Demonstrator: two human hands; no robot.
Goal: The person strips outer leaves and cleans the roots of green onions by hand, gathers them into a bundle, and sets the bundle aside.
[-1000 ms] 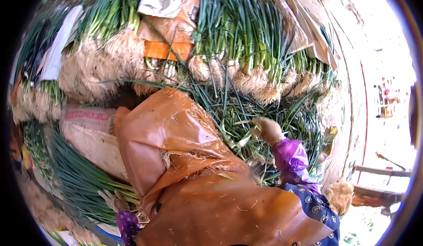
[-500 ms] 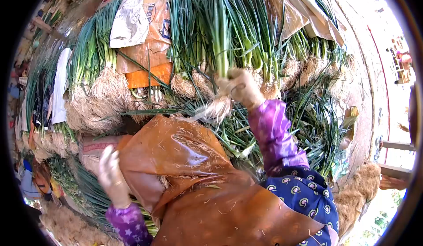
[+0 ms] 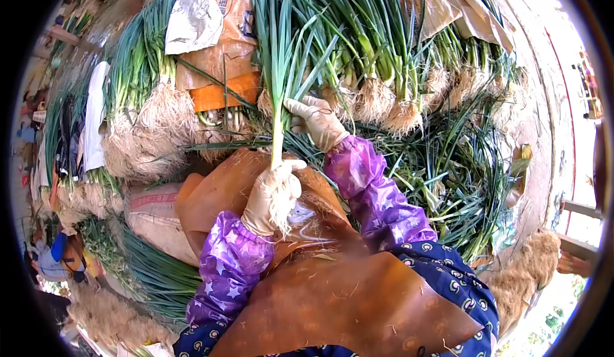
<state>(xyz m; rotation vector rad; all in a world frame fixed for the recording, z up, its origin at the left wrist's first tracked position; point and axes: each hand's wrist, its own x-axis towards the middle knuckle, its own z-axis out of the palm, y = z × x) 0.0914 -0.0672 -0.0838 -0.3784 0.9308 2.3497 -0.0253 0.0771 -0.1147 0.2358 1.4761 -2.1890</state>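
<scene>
A single leek-like green onion (image 3: 277,130) stands upright in front of me, its green leaves fanning upward. My left hand (image 3: 272,197), in a pale glove, is closed around its lower end, with whitish roots hanging over the fingers. Beside the stalk, just under the leaves, is my gloved right hand (image 3: 316,122). Its fingers are apart and their tips reach the stalk's edge; I see nothing held in them. A brown apron (image 3: 332,299) with bits of root on it covers my lap below both hands.
Rooted bundles of green onions (image 3: 377,98) line the far side. Loose green leaves (image 3: 460,171) pile up at the right. A pale sack (image 3: 160,213) lies at the left, near more long leaves (image 3: 157,274). Brown fibrous heaps (image 3: 524,267) sit at the right edge.
My left hand has come from the left to the middle and grips the green onion's root end. My right hand has let go of the lower stalk and shifted slightly left.
</scene>
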